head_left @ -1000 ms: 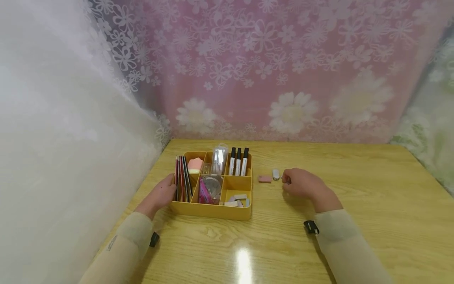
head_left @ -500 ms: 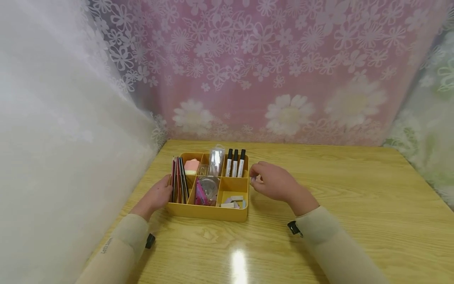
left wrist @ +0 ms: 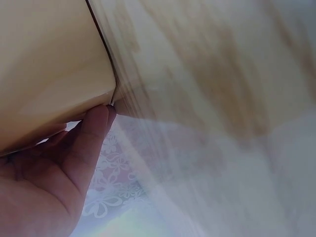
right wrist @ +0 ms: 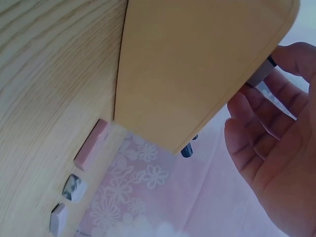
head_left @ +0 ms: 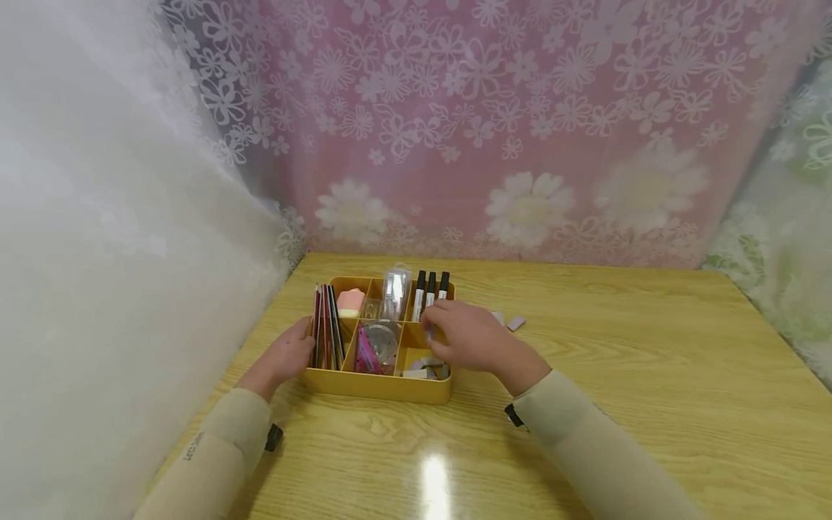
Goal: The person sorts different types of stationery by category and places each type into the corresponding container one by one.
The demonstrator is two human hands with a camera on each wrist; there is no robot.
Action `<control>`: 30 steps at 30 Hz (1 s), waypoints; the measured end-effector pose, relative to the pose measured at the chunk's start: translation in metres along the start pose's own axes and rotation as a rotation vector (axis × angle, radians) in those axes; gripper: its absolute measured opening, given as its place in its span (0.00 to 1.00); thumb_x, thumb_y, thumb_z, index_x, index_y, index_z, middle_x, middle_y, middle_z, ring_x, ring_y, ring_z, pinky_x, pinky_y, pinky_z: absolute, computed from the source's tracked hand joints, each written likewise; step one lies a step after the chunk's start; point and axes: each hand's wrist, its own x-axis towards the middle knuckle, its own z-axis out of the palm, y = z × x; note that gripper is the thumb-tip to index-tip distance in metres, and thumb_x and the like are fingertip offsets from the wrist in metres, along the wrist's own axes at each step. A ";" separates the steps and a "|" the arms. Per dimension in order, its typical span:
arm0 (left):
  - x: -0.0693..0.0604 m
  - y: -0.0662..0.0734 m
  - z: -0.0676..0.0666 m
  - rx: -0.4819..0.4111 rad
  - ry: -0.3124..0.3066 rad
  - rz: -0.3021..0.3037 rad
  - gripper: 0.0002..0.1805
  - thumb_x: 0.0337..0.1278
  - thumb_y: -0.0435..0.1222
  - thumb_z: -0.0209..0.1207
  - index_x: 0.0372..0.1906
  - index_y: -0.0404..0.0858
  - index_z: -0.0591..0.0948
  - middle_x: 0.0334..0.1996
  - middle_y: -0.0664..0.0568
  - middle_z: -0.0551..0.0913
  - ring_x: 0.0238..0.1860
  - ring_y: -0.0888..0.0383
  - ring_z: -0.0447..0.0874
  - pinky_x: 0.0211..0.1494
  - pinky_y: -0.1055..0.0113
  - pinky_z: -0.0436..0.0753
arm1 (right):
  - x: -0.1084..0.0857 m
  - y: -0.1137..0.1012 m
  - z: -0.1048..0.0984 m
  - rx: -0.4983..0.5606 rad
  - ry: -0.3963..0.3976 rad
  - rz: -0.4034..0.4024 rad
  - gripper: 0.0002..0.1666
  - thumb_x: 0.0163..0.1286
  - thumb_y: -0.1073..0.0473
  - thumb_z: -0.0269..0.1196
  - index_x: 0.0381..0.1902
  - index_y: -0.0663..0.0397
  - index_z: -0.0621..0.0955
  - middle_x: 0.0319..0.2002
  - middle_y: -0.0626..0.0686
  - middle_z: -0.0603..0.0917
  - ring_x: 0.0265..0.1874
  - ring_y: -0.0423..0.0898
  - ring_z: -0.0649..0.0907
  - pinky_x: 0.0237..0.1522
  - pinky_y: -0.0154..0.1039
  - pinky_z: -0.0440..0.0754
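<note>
A yellow desk organizer stands on the wooden table. My left hand grips its left side; in the left wrist view the thumb and fingers meet at the rim near a corner. Over the front right compartment, my right hand pinches a small eraser, greyish with a dark end in the right wrist view. Several erasers lie in that compartment below. On the table right of the organizer lie a pink eraser, a white patterned eraser and a lilac eraser.
Pencils stand in the left compartment. Black-capped markers fill the back right one, partly behind my right hand. A pink correction tape, a clear tape roll and a clear case sit between. A flowered curtain hangs behind.
My right hand has moved left from the table to above the organizer's front right compartment, carrying the small eraser. My left hand stays at the organizer's left side.
</note>
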 end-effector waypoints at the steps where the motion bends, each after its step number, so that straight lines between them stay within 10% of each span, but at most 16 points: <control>1: 0.000 0.000 0.000 -0.003 0.000 -0.001 0.31 0.79 0.36 0.30 0.81 0.31 0.47 0.77 0.32 0.54 0.77 0.35 0.48 0.76 0.39 0.49 | 0.001 -0.001 0.001 -0.009 -0.004 -0.002 0.08 0.71 0.53 0.62 0.46 0.43 0.82 0.42 0.40 0.79 0.32 0.37 0.76 0.33 0.35 0.78; 15: -0.002 -0.002 0.001 0.023 0.003 0.010 0.30 0.79 0.35 0.30 0.80 0.31 0.48 0.77 0.33 0.54 0.77 0.36 0.48 0.76 0.40 0.50 | 0.005 -0.002 0.009 -0.015 -0.062 0.020 0.13 0.70 0.50 0.65 0.51 0.45 0.82 0.46 0.43 0.80 0.35 0.40 0.77 0.34 0.38 0.79; 30: -0.002 0.000 -0.001 -0.001 -0.003 -0.011 0.30 0.80 0.37 0.30 0.81 0.33 0.47 0.78 0.34 0.52 0.78 0.36 0.46 0.76 0.39 0.48 | -0.007 0.044 0.009 0.057 0.064 0.069 0.11 0.70 0.56 0.60 0.49 0.50 0.82 0.49 0.51 0.81 0.43 0.48 0.79 0.44 0.48 0.80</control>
